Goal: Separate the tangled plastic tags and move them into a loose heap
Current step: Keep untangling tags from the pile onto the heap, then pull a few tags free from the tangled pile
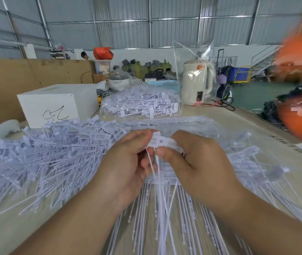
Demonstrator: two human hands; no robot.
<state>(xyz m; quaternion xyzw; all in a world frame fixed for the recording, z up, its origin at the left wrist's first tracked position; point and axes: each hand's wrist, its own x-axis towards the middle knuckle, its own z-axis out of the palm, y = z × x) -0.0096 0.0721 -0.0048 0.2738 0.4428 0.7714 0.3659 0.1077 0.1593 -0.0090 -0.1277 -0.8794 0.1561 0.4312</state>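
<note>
While a broad loose heap of separated tags already covers the left side of the table, the work looks to be somewhere in its middle, since plenty remains unsorted. Both hands are closed on one small cluster of white plastic tags held above the tabletop: the left hand pinches its flat label heads between thumb and fingers, and the right hand grips the same cluster from the other side, thumb pressed at its lower edge. The thin tails hang down between the wrists toward a fanned batch of aligned tags lying underneath and spreading to the right, apparently still joined or tangled. Farther back, a clear bag of tags sits unopened-looking beside a white box and a cream kettle. Judging by this, the held cluster needs pulling apart, then dropping onto the left pile.
</note>
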